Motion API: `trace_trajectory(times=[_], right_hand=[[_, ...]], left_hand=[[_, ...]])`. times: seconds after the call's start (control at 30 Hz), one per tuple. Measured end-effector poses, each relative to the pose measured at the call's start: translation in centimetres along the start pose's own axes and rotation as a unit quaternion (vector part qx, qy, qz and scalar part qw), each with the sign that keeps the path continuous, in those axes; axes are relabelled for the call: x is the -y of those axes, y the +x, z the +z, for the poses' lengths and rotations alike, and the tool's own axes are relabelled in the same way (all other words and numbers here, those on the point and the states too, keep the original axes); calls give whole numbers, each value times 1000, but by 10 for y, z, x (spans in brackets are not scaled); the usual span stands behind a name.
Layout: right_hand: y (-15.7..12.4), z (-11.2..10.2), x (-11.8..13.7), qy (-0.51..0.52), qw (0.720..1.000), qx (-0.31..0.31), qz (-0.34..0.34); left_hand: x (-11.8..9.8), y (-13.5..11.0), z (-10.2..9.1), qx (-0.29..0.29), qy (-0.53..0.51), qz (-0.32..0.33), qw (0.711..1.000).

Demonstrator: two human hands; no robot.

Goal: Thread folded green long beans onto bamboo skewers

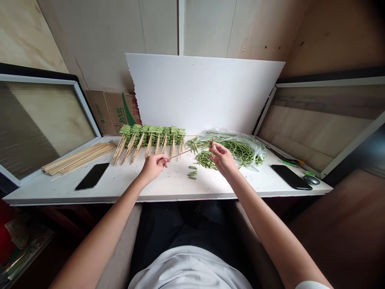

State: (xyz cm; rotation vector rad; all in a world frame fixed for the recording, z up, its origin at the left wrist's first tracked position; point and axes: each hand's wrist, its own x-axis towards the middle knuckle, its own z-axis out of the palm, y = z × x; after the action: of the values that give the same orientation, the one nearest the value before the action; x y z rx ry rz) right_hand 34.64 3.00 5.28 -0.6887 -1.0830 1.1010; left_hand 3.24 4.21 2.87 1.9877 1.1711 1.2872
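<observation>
My left hand (155, 165) is closed in a pinch on the near end of a thin bamboo skewer (180, 153) that points up and right across the white table (168, 186). My right hand (221, 157) pinches a short green bean piece (212, 143) at the skewer's far end. Just left of my right hand lies a heap of cut bean pieces (203, 159), with a few loose ones (192, 173) nearer me. A row of finished bean skewers (150, 138) lies at the back left.
A pile of bare skewers (78, 157) and a black phone (92, 176) lie at the left. A clear bag of long beans (240, 149) sits at the right, then another phone (291, 177), scissors (287, 161) and a small dark object (311, 180). A white board (201, 92) stands behind.
</observation>
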Motion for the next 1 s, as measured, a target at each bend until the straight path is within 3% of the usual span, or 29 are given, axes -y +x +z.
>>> trace_trajectory(times=[0.27, 1.0], right_hand=[[4, -13, 14, 30, 999, 22, 12], [3, -10, 15, -17, 1000, 6, -14]], left_hand=[[7, 3, -6, -31, 58, 31, 997], [5, 1, -3, -34, 60, 18, 997]])
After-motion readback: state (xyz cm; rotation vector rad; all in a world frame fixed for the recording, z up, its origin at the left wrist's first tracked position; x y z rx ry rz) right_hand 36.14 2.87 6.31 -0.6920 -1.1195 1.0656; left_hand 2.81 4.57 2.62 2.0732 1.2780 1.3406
